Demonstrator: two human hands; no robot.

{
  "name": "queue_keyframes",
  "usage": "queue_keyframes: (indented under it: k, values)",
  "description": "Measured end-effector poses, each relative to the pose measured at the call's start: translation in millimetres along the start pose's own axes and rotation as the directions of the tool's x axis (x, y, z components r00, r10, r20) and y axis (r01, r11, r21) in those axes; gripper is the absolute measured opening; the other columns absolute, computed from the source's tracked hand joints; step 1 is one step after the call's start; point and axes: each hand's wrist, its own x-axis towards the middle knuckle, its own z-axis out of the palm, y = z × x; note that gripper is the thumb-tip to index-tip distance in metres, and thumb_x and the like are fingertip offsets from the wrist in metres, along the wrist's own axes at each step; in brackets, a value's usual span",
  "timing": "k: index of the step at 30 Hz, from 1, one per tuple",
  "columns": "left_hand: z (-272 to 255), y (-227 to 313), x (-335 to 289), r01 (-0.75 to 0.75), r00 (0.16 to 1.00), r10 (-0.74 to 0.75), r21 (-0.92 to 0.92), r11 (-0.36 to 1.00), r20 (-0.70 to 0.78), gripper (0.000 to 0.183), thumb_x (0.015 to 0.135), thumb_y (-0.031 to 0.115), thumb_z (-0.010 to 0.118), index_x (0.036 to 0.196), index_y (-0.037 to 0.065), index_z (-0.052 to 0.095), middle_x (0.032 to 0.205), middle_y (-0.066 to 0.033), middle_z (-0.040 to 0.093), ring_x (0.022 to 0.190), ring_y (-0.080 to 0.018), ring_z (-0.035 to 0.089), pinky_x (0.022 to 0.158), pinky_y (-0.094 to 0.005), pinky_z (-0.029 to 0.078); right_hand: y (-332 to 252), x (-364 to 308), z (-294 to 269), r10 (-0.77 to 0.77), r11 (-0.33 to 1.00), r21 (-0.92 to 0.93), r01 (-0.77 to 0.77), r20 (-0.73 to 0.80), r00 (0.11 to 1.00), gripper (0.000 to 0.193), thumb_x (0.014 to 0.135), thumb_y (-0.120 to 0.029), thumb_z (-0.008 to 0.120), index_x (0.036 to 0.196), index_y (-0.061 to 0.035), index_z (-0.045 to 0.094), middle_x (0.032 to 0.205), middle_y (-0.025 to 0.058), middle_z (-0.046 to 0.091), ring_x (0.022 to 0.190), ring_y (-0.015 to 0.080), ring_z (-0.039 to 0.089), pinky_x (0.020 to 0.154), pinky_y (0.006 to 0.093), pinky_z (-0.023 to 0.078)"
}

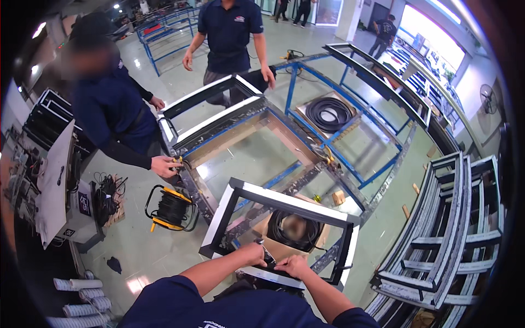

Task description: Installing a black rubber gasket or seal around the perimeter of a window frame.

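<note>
A rectangular window frame, black inside with white outer faces, lies tilted in front of me on a metal worktable. At its near bar, my left hand is closed around a small slim tool, its dark end sticking up past the fingers; its kind is not clear. Just to the right, my right hand is closed, its fingertips pinched at the same bar. What the right fingers pinch is too small to make out. Through the frame shows a coil of black rubber strip in a cardboard box.
Two people stand at the worktable, one hand on its left corner; another window frame lies at its far end. A yellow-black cable reel sits on the floor. Stacked frames lean at right. Another black coil lies beyond.
</note>
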Motion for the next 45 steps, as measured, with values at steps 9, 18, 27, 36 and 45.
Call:
queue_keyframes:
  k: [9, 18, 27, 36, 45]
  values:
    - [10, -20, -7, -0.06, 0.993, 0.056, -0.042, 0.997, -0.1, 0.04, 0.089, 0.052, 0.089, 0.097, 0.012, 0.09, 0.089, -0.0171, 0.082, 0.085, -0.0383, 0.08, 0.081, -0.0536, 0.061, 71, -62, -30, -0.158, 0.956, -0.274, 0.106, -0.175, 0.972, 0.021, 0.083, -0.057, 0.089, 0.092, -0.0381, 0.092, 0.098, -0.0104, 0.086, 0.108, 0.0211, 0.074, 0.098, 0.0527, 0.038]
    - [-8, -11, -4, 0.023, 1.0, -0.022, -0.029, 0.999, 0.006, 0.037, 0.087, 0.048, 0.091, 0.1, 0.014, 0.091, 0.096, -0.0169, 0.083, 0.094, -0.0385, 0.08, 0.086, -0.0522, 0.061, 43, -75, -42, -0.129, 0.975, -0.209, 0.074, -0.266, 0.955, 0.015, 0.081, -0.041, 0.094, 0.092, -0.0319, 0.093, 0.098, -0.0078, 0.085, 0.115, 0.0242, 0.066, 0.107, 0.0512, 0.036]
    - [28, 15, -19, 0.003, 0.971, -0.008, -0.021, 1.0, -0.238, 0.027, 0.095, 0.041, 0.081, 0.104, 0.016, 0.087, 0.105, -0.0128, 0.081, 0.111, -0.037, 0.075, 0.1, -0.0547, 0.055, 73, -92, -38, 0.097, 0.995, 0.025, -0.094, -0.268, 0.958, 0.015, 0.084, -0.037, 0.094, 0.095, -0.0275, 0.093, 0.095, -0.0016, 0.084, 0.092, 0.0236, 0.075, 0.1, 0.0508, 0.039]
    - [76, 34, -12, -0.228, 0.773, 0.173, -0.013, 0.973, -0.61, 0.031, 0.103, 0.04, 0.071, 0.097, 0.013, 0.085, 0.098, -0.0097, 0.079, 0.1, -0.0337, 0.072, 0.092, -0.0519, 0.054, 74, -85, -37, 0.071, 0.981, -0.152, -0.123, -0.309, 0.949, 0.02, 0.082, -0.039, 0.096, 0.096, -0.0252, 0.093, 0.099, -0.0007, 0.086, 0.101, 0.0228, 0.075, 0.097, 0.0459, 0.042]
    - [75, 52, 25, -0.33, 0.84, 0.288, -0.012, 0.944, -0.459, 0.027, 0.096, 0.034, 0.079, 0.104, 0.01, 0.088, 0.102, -0.0132, 0.081, 0.104, -0.0371, 0.075, 0.094, -0.0546, 0.055, 101, -92, -36, -0.043, 0.963, -0.263, -0.054, -0.35, 0.936, 0.01, 0.079, -0.035, 0.095, 0.083, -0.0285, 0.089, 0.088, -0.0088, 0.083, 0.105, 0.0211, 0.068, 0.101, 0.0474, 0.035]
